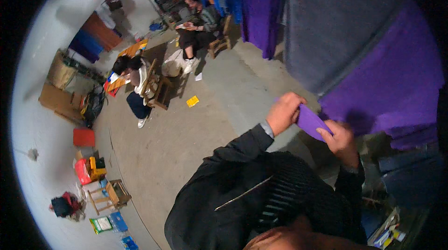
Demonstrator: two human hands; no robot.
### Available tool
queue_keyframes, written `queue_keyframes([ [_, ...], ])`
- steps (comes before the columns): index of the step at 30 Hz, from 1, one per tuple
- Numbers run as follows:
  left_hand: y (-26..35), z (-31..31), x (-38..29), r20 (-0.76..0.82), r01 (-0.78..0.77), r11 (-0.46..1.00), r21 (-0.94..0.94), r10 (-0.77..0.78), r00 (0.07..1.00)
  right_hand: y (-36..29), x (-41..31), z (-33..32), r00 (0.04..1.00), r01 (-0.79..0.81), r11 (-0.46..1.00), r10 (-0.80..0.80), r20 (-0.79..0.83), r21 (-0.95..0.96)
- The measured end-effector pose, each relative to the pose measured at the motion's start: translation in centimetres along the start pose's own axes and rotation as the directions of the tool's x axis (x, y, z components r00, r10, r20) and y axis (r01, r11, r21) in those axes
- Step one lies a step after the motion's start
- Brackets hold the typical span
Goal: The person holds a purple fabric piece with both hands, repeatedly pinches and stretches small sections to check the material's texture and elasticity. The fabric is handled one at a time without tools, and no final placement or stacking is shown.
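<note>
A folded strip of purple cloth (312,123) is stretched between my two hands, in front of my dark jacket. My left hand (285,114) grips its left end, with the fingers curled over the edge. On the other end, my right hand (338,140) pinches the cloth between thumb and fingers. Just beyond my right hand hangs a large purple cloth (381,82), with a wide dark grey cloth (332,22) beside it.
Two people sit on wooden chairs: one beside a low table (120,82), another near hanging purple cloth (260,12). A yellow packet (192,101) lies on the concrete floor. A small wooden stool (110,195) and bags line the white wall at left.
</note>
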State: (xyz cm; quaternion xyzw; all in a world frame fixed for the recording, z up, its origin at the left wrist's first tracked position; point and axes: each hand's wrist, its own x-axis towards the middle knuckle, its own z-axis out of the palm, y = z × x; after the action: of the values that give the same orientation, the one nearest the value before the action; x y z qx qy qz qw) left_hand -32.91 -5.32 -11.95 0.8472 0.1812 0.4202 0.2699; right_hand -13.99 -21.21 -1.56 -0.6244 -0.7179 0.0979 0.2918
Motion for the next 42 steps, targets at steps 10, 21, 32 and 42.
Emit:
queue_keyframes([
  [10, 4.2, 2.2, 1.5, -0.124, 0.112, 0.976, 0.185, -0.090, 0.988, 8.7, -4.3, -4.0, 0.971, -0.230, 0.956, 0.238, -0.022, 0.184],
  [21, 9.9, 9.9, 3.6, 0.268, -0.049, 0.991, -0.123, 0.081, 0.960, 14.9, -7.5, -2.9, 0.848, -0.086, 0.986, -0.004, 0.531, 0.144],
  [32, 7.6, 10.7, 7.2, 0.346, 0.074, 0.952, -0.298, 0.036, 0.937, 13.1, -8.6, -5.5, 0.908, -0.419, 0.765, 0.361, 0.214, 0.488],
  [42, 3.1, 11.2, 10.9, 0.309, 0.190, 0.812, -0.551, -0.013, 0.951, 10.0, -11.4, -5.4, 0.591, -0.186, 0.524, 0.735, -0.332, 0.831],
])
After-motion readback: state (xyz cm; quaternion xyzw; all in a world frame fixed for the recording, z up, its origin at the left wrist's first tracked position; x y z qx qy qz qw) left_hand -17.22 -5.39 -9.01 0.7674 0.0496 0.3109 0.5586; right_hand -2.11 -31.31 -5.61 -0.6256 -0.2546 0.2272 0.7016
